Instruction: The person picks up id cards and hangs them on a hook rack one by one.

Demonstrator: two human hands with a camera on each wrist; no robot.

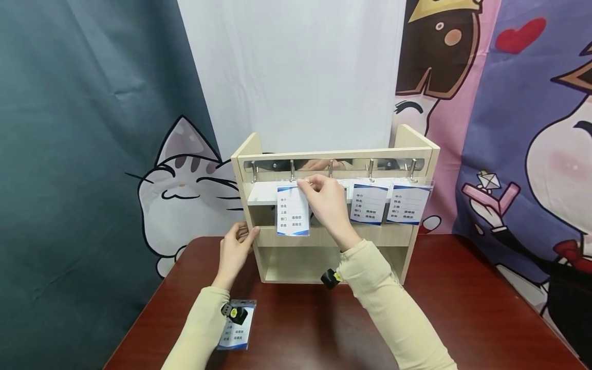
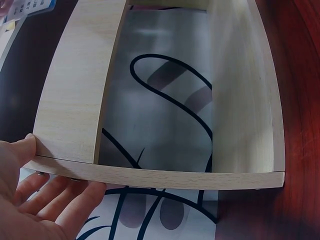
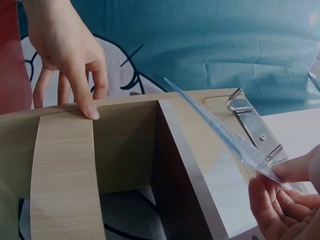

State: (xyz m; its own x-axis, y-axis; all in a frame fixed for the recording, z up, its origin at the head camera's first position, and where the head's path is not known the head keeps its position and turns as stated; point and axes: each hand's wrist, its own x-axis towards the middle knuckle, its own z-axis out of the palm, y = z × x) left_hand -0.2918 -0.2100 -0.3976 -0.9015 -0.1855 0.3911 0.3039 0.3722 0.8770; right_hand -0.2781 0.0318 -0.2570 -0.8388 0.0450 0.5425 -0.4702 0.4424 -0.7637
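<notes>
My right hand [image 1: 329, 205] pinches a clear-sleeved name badge [image 1: 293, 210] by its top edge, close to the second hook [image 1: 292, 169] from the left. In the right wrist view the same badge [image 3: 225, 135] tilts out from the rack, its top right beside a hook. My left hand [image 1: 235, 252] holds the left side panel of a pale wooden rack [image 1: 335, 236], thumb on the front and fingers behind the panel, as the left wrist view shows. Two more badges hang at the right, one [image 1: 368, 204] beside the other [image 1: 408, 204].
Another badge [image 1: 238, 329] lies on the red-brown table [image 1: 296, 324], partly covered by my left forearm. A metal strip [image 1: 356, 164] with several hooks runs across the rack's upper board. Behind stand a white panel [image 1: 296, 72] and printed curtains [image 1: 92, 128].
</notes>
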